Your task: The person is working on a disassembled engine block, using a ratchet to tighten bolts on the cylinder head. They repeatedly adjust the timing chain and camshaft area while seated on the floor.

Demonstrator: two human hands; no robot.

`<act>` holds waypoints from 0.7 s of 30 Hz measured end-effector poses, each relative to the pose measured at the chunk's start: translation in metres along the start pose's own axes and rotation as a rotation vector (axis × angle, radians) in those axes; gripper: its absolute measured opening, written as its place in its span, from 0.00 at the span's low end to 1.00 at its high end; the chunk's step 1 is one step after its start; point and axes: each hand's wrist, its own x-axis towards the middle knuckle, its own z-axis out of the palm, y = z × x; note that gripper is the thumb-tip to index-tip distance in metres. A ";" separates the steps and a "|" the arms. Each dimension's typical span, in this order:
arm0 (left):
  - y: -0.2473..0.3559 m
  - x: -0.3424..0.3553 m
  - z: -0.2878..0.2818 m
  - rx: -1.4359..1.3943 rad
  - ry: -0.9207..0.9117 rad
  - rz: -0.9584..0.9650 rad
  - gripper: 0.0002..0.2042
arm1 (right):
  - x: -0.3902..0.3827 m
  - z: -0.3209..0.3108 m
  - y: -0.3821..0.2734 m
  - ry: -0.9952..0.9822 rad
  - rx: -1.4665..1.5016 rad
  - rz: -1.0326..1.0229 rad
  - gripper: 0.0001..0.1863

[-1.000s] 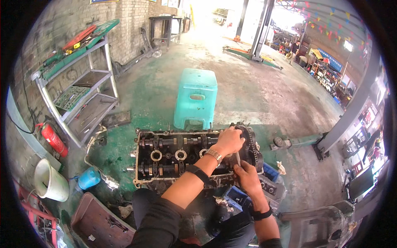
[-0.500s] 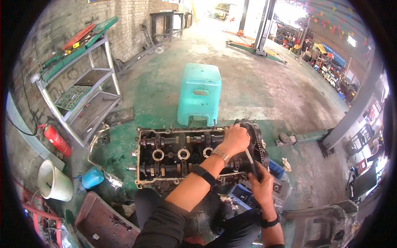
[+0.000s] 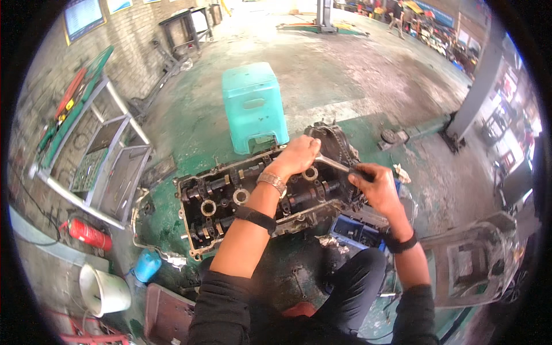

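curling over the head end of a long-handled tool (image 3: 336,165), the left hand (image 3: 296,155) is probably steadying it at the one o'clock edge of the engine top (image 3: 305,198), near the chain (image 3: 344,152); its fingers are hiding the tip, so i cannot tell how tightly it is closed. at three o'clock, the right hand (image 3: 376,187) is grasping the tool's dark handle, likely far out for leverage. the engine top is lying low before the person, its open side facing up and baring the camshafts (image 3: 215,185), while the left forearm (image 3: 244,244) is crossing and covering part of it. at twelve, a turquoise stool (image 3: 253,95) is standing close beyond the far edge, limiting room there. at four, a blue bin (image 3: 347,236) is sitting just beside a bent knee (image 3: 368,261). a brown tray (image 3: 169,313) is lying at seven, a pale bucket (image 3: 114,293) is standing at eight, and a lift arm (image 3: 425,129) is reaching in at two.
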 end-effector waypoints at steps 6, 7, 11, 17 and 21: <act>-0.009 -0.003 -0.003 0.010 -0.006 0.015 0.22 | 0.021 -0.015 0.005 -0.153 0.002 0.007 0.18; -0.009 -0.004 -0.003 0.022 0.009 0.025 0.22 | 0.021 -0.015 0.007 -0.160 0.019 0.023 0.18; -0.005 -0.004 -0.003 0.028 0.030 0.030 0.22 | 0.022 -0.011 0.016 -0.085 0.003 -0.027 0.13; 0.006 -0.008 -0.005 -0.026 0.018 -0.047 0.22 | 0.019 0.000 0.016 0.064 0.108 -0.023 0.13; 0.005 -0.008 -0.004 -0.030 0.031 -0.023 0.22 | 0.023 0.007 0.015 0.152 -0.015 0.077 0.13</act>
